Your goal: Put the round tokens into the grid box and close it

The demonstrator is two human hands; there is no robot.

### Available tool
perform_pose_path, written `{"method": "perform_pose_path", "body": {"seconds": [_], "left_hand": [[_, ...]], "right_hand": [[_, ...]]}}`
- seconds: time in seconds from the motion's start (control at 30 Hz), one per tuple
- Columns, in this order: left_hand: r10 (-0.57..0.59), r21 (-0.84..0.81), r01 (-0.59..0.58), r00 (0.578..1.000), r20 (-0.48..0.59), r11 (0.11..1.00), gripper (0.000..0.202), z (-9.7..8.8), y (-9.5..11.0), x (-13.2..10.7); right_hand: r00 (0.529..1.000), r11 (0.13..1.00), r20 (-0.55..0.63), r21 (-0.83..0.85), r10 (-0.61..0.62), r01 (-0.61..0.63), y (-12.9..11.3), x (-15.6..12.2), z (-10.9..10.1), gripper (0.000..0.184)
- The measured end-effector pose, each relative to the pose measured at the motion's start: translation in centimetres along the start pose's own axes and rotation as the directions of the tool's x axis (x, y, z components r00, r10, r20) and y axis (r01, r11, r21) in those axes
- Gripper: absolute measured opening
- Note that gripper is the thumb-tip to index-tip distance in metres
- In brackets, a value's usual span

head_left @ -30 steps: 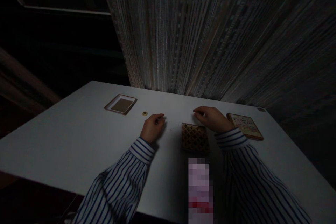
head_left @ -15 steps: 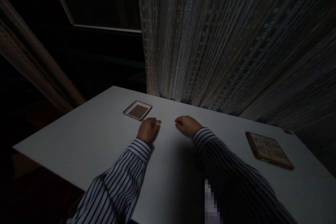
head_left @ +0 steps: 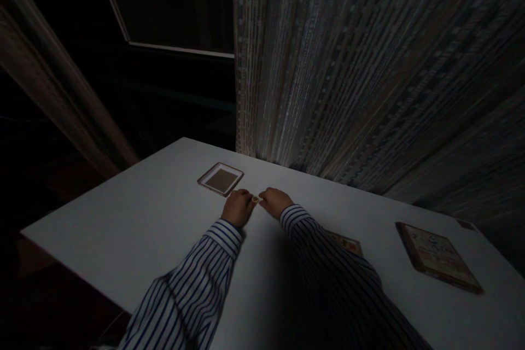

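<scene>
The scene is dim. My left hand (head_left: 237, 206) and my right hand (head_left: 275, 201) rest curled on a white table (head_left: 135, 229), their fingertips meeting around a small round yellowish piece (head_left: 255, 199). Both sets of fingers look closed about it; which hand actually grips it I cannot make out. Just beyond my left hand lies a shallow square tray (head_left: 220, 179) with a brown inside. A patterned board (head_left: 346, 243) peeks out from under my right forearm. Both arms wear striped sleeves.
A flat illustrated box (head_left: 437, 255) lies near the table's right side. A pale curtain (head_left: 369, 65) hangs directly behind the table's far edge. A dark window fills the upper left.
My right hand has crossed leftward from the patterned board to meet my left hand at the small round piece. My left hand reached that piece too. The view swung left.
</scene>
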State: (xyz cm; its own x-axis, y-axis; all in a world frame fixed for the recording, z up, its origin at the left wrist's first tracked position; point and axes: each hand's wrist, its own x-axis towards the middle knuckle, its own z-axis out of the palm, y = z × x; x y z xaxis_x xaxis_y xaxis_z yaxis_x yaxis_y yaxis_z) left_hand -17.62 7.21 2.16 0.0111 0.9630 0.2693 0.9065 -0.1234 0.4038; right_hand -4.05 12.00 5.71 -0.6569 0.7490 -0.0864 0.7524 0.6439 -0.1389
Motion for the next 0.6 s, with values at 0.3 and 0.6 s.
{"method": "perform_pose_path", "body": {"seconds": [0.3, 0.6], "left_hand": [[0.011, -0.053, -0.012, 0.999, -0.034, 0.998, 0.024, 0.1, 0.1, -0.2], [-0.096, -0.321, 0.064, 0.992, -0.082, 0.945, 0.023, -0.3, 1.7, -0.5]], "right_hand": [[0.999, 0.999, -0.028, -0.006, -0.034, 0.034, -0.2, -0.1, 0.0, 0.028], [0.995, 0.997, -0.087, 0.058, -0.049, 0.054, 0.5, -1.9, -1.9, 0.028]]}}
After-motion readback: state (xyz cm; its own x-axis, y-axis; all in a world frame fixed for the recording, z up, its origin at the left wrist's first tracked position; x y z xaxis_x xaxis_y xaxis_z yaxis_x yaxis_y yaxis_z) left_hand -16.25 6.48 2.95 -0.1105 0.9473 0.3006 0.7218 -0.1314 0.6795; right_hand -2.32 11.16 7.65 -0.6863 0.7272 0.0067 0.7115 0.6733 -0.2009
